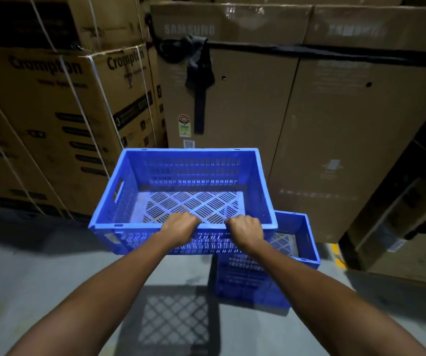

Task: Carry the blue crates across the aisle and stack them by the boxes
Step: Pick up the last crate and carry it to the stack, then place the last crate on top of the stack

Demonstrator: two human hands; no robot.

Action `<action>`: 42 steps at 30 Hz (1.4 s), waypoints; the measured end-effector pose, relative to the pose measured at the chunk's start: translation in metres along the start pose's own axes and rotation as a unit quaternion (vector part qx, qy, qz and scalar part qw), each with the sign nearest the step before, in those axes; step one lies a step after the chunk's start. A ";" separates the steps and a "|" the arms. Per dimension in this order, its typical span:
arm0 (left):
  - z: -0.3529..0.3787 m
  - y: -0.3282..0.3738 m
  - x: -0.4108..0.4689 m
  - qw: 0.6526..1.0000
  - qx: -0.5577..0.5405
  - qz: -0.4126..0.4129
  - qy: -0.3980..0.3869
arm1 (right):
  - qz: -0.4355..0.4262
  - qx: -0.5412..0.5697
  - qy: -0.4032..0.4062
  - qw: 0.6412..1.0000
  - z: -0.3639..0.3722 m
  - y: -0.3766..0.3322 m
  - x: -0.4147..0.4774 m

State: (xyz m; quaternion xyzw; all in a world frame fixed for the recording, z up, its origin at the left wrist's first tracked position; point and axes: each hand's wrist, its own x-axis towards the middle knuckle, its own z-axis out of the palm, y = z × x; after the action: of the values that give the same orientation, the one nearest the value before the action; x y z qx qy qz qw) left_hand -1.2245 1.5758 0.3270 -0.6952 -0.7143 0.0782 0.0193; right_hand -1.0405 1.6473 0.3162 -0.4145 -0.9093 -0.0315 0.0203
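Observation:
An empty blue slotted crate [181, 176] hangs in the air in front of me, held by its near long rim. My left hand [181, 227] grips that rim left of centre and my right hand [246, 231] grips it right of centre. Below and to the right, a second blue crate [299, 240] stands on the floor, on top of what looks like another blue crate; the held crate overlaps its left part. Tall brown cardboard boxes [245, 104] rise directly behind both crates.
Strapped Crompton cartons [52, 124] are stacked at the left. A black strap [199, 73] hangs down the Samsung boxes. A wooden pallet or crate [399, 227] leans at the right. The grey concrete floor [40, 265] carries the held crate's lattice shadow.

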 end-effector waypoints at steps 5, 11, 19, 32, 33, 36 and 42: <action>0.032 -0.045 0.066 1.000 0.002 0.020 -0.018 | 0.017 -0.002 -0.016 1.000 0.036 -0.001 0.070; 0.064 -0.070 0.138 0.998 -0.005 0.048 -0.049 | 0.054 0.001 -0.051 0.997 0.072 0.013 0.133; 0.127 -0.065 0.211 0.995 -0.004 0.054 -0.087 | 0.069 0.008 -0.100 0.993 0.136 0.043 0.175; 0.242 -0.062 0.253 0.989 0.011 0.050 -0.142 | 0.052 0.045 -0.174 0.982 0.260 0.050 0.207; 0.249 -0.058 0.254 0.989 0.009 0.053 -0.141 | 0.042 0.049 -0.173 0.983 0.265 0.053 0.206; 0.261 -0.047 0.263 0.989 0.003 0.048 -0.143 | 0.056 0.046 -0.150 0.986 0.272 0.066 0.207; 0.251 -0.023 0.283 0.986 0.008 0.077 -0.147 | 0.060 0.067 -0.152 0.984 0.269 0.097 0.194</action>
State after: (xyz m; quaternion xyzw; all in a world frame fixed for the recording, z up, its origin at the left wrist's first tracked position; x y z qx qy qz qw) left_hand -1.2906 1.8359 0.0593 -0.7286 -0.6534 0.1863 -0.0866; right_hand -1.0968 1.8766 0.0643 -0.4661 -0.8752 0.0940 -0.0889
